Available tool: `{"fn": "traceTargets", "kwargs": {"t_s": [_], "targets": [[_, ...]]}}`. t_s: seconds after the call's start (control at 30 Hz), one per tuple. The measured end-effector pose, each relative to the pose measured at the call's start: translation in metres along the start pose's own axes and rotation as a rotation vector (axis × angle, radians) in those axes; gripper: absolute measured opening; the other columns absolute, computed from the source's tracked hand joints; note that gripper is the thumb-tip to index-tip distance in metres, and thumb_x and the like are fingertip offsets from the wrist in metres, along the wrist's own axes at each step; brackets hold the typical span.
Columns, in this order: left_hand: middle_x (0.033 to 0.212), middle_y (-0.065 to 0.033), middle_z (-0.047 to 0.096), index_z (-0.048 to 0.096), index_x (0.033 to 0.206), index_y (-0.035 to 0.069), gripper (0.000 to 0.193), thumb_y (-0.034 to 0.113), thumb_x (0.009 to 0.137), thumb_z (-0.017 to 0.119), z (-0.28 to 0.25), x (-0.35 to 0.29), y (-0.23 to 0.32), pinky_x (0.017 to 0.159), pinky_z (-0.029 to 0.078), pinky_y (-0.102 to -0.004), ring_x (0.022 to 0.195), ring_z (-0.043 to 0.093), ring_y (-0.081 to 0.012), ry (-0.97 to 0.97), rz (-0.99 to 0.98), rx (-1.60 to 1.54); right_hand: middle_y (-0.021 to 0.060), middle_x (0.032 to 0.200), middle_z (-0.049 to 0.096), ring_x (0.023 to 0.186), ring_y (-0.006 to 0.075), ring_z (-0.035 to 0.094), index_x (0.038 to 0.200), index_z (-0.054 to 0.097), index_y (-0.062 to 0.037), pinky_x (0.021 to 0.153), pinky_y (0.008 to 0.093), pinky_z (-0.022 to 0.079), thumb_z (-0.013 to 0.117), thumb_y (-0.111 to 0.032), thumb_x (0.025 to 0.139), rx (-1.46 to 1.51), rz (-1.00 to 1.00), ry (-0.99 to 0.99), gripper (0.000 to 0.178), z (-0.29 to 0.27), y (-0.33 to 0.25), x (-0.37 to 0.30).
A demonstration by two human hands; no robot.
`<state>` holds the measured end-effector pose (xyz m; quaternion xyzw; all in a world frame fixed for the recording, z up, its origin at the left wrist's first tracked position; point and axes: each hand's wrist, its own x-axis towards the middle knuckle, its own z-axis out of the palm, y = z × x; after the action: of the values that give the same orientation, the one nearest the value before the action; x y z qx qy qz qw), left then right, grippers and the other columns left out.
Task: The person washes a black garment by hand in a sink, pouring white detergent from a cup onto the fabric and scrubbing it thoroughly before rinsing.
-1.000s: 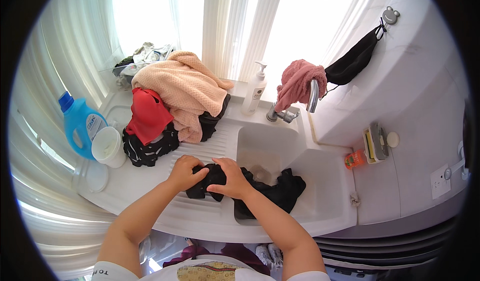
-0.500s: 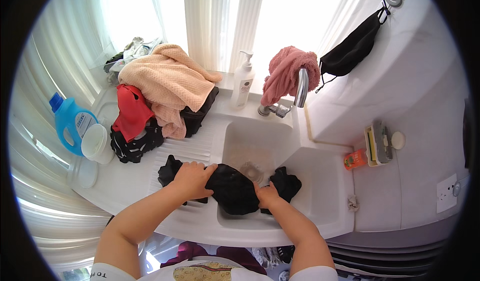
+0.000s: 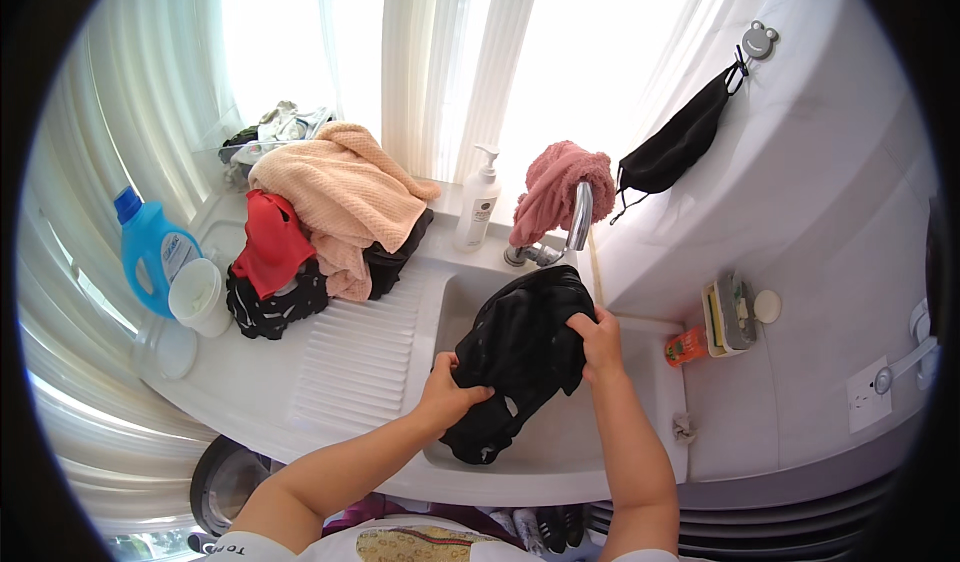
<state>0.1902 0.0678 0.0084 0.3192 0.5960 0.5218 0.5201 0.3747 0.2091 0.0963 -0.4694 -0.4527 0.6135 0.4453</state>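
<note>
A black garment point(image 3: 520, 337) hangs loosely over the basin of the white sink point(image 3: 640, 402), its cut not clear. With my left hand point(image 3: 450, 394) I grip its lower left side, thumb on top of the cloth. My right hand point(image 3: 598, 342) pinches its upper right edge. The garment hides most of the basin and the drain. Just beyond its far edge stands the chrome faucet point(image 3: 580, 217), with a pink towel point(image 3: 560, 187) draped over it. To the left of the basin lies the ribbed washboard point(image 3: 355, 357) of the sink top.
On the left counter sit a peach towel point(image 3: 340, 182), a red cloth point(image 3: 270, 242), a blue detergent bottle point(image 3: 150, 252) and a white tub point(image 3: 197, 297). A white pump bottle point(image 3: 478, 207) stands behind the basin. A black mask point(image 3: 675, 147) hangs on the right wall, above a sponge holder point(image 3: 730, 312).
The black garment has been lifted off the washboard and opened out over the basin. My right hand has moved up and right; my left hand has shifted right and lower.
</note>
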Motion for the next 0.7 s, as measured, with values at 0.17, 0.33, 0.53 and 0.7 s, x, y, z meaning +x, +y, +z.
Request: {"fn": "traceTargets", "kwargs": {"t_s": [0.17,0.33,0.53,0.7], "targets": [[0.136,-0.0209,0.048,0.028,0.143,0.004,0.082,0.002,0.074,0.073,-0.029,-0.026,-0.014,0.097,0.044,-0.0381,0.120,0.051,-0.0290,-0.146,-0.261,-0.001,0.0052,0.085,0.067,0.074,0.0118,0.062,0.100,0.066,0.0071,0.070,0.0270,0.053,0.065,-0.001,0.067,-0.343,-0.133,-0.335,0.035,0.041,-0.022,-0.019],[0.148,-0.0140,0.040,0.027,0.150,0.010,0.066,0.028,0.092,0.053,-0.109,-0.025,0.044,0.108,0.031,-0.0389,0.133,0.040,-0.0242,0.179,0.269,-0.428,0.0028,0.080,0.065,0.075,0.0092,0.059,0.095,0.068,0.0052,0.072,0.0255,0.049,0.069,-0.013,0.063,-0.373,-0.206,-0.541,0.036,0.125,-0.025,-0.050],[0.140,-0.0113,0.050,0.044,0.144,0.009,0.065,0.056,0.099,0.040,-0.190,-0.002,0.066,0.108,0.029,-0.0352,0.131,0.042,-0.0203,0.042,0.370,-0.242,0.0139,0.116,0.061,0.110,0.0236,0.056,0.122,0.060,-0.0034,0.097,0.0350,0.044,0.075,-0.032,0.074,-0.589,-0.359,-0.830,0.057,0.201,0.021,-0.043],[0.120,-0.0190,0.064,0.067,0.119,0.003,0.053,0.047,0.090,0.064,-0.204,0.014,0.035,0.100,0.043,-0.0385,0.118,0.057,-0.0292,0.039,0.431,0.542,0.0260,0.151,0.032,0.141,0.0426,0.027,0.148,0.041,-0.0203,0.116,0.0483,0.024,0.061,-0.060,0.086,-1.145,-0.169,-0.524,0.076,0.180,0.095,-0.012]]}}
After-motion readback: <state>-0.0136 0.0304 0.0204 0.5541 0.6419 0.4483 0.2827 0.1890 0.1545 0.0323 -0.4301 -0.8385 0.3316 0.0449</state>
